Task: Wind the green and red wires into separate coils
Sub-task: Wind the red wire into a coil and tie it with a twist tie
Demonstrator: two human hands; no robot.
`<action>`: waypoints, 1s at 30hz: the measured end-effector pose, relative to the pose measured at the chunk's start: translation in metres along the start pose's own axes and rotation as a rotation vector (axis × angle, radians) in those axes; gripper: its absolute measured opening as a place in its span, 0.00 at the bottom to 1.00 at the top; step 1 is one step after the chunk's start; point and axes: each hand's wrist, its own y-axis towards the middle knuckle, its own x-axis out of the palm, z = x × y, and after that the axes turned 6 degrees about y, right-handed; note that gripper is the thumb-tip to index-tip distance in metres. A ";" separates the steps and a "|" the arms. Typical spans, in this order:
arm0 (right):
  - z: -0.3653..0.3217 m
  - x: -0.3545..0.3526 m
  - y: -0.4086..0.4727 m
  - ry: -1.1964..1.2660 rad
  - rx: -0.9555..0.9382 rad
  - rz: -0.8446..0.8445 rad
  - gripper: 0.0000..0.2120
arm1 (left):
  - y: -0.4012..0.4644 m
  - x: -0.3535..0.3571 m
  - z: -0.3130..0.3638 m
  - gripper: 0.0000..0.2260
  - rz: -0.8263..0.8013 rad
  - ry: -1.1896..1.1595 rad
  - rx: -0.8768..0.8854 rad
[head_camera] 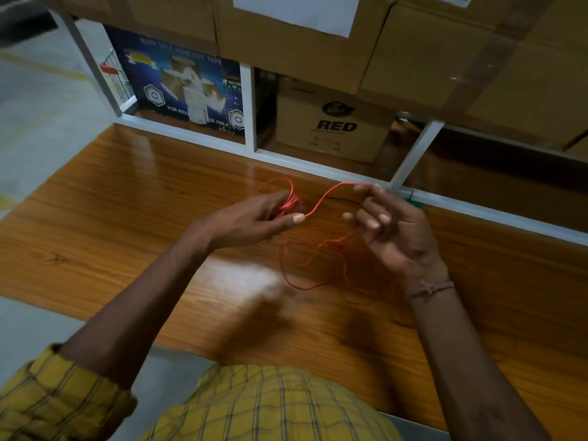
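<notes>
My left hand holds a small bundle of red wire turns between thumb and fingers above the wooden table. From the bundle a red strand arcs right to my right hand, which pinches it at the fingertips near the table's back edge. More loose red wire lies in slack loops on the table below and between the hands. A bit of green wire shows behind my right hand by the white rail; most of it is hidden.
A white metal rack frame runs along the table's back edge. Under it stand a blue tape box and a brown carton marked RED. Large cardboard boxes sit above. Grey floor lies to the left.
</notes>
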 end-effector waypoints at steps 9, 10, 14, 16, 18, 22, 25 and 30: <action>-0.020 -0.009 0.035 -0.176 0.105 -0.157 0.18 | -0.021 0.002 0.012 0.22 -0.484 -1.004 0.209; -0.017 -0.012 0.041 -0.187 0.147 -0.138 0.17 | -0.022 0.000 0.017 0.24 -0.533 -1.146 0.260; 0.009 -0.013 0.049 -0.333 0.420 -0.052 0.20 | -0.027 -0.011 0.037 0.26 -0.450 -1.473 0.426; 0.027 -0.006 0.039 -0.581 0.485 -0.022 0.21 | -0.025 -0.016 0.041 0.28 -0.321 -1.482 0.447; 0.047 0.003 0.024 -0.918 0.499 -0.030 0.22 | -0.022 -0.019 0.042 0.29 -0.219 -1.463 0.447; 0.068 0.026 -0.001 -1.295 0.571 -0.225 0.25 | -0.006 -0.015 0.041 0.37 0.011 -1.458 0.274; 0.060 0.036 -0.014 -1.376 0.525 -0.377 0.14 | 0.008 -0.009 0.032 0.42 0.230 -1.251 0.036; 0.031 0.038 -0.031 -1.316 0.473 -0.485 0.11 | 0.018 0.006 -0.001 0.19 0.239 -0.391 -0.107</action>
